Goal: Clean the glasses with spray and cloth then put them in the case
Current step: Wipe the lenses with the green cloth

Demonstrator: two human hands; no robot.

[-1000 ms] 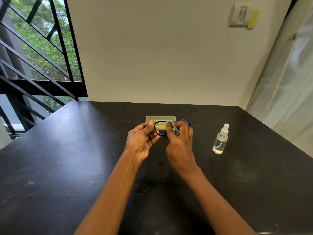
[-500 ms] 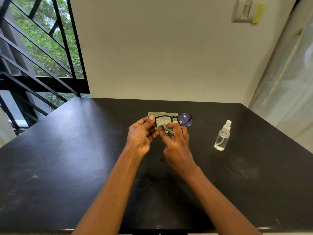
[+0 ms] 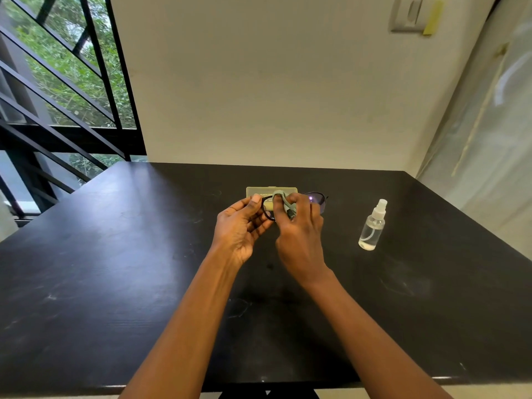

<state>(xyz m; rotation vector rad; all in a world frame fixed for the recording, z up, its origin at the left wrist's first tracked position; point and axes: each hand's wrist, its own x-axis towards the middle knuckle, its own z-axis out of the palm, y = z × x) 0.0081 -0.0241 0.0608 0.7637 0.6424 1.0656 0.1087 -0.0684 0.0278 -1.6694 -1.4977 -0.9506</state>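
Black-framed glasses (image 3: 316,200) are held above the middle of the black table (image 3: 115,269). My left hand (image 3: 241,226) pinches the frame's left end between thumb and fingers. My right hand (image 3: 298,228) pinches a grey-green cloth (image 3: 283,201) against the left lens. The right lens shows past my right hand with a purple glint. An olive glasses case (image 3: 272,191) lies on the table just behind the hands, partly hidden by them. A clear spray bottle (image 3: 372,226) with a white nozzle stands upright to the right of the hands.
A cream wall runs along the table's far edge, with a switch plate (image 3: 410,14) high up. Plastic sheeting (image 3: 489,125) hangs at the right. A black-framed window (image 3: 57,82) with stair rails is on the left.
My right hand has rubbed the cloth back and forth over the left lens, ending higher on it. The left hand keeps its hold on the frame.
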